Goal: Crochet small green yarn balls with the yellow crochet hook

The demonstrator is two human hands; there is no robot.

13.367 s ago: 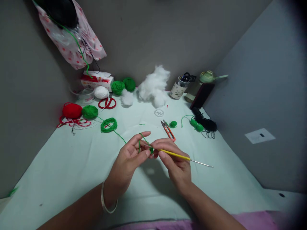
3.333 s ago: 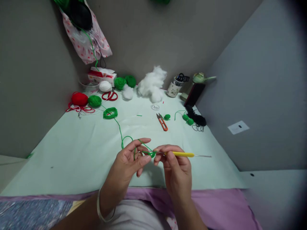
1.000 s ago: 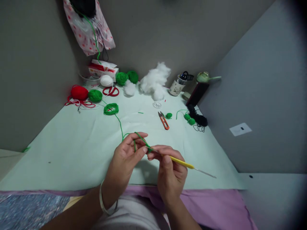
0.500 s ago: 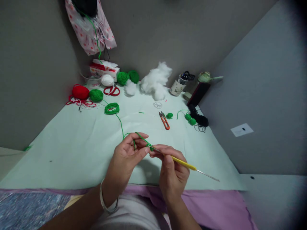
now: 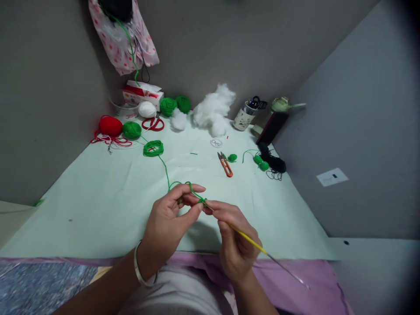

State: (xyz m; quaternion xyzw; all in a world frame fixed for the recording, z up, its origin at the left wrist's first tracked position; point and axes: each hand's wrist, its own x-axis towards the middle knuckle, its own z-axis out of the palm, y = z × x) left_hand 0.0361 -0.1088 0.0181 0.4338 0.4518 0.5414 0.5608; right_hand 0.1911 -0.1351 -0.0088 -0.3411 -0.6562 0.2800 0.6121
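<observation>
Holding one small green piece (image 5: 204,202) between both hands, above the front of the pale table cover (image 5: 114,201). Left hand (image 5: 167,221): one; thumb and a finger appear to pinch the piece, while your index finger stretches out with green yarn (image 5: 166,171) over it. Right hand (image 5: 238,236): one; thumb and index finger pinch a yellow-handled hook (image 5: 247,238), its tip at the piece. Stage, by judgement: early; the piece is little more than a small cluster of loops, stitch count unreadable. Made, apparently: one green oval (image 5: 232,158) and two adjoining green balls (image 5: 260,163), lying off to your right. Outstanding, apparently: the piece you hold, as its yarn runs back to a coil (image 5: 153,153) with plenty wound on it. Also listed: orange snips (image 5: 229,174), lying apart from your hands; white stuffing (image 5: 213,111), one large heap at the back. Final size: cannot be told.
</observation>
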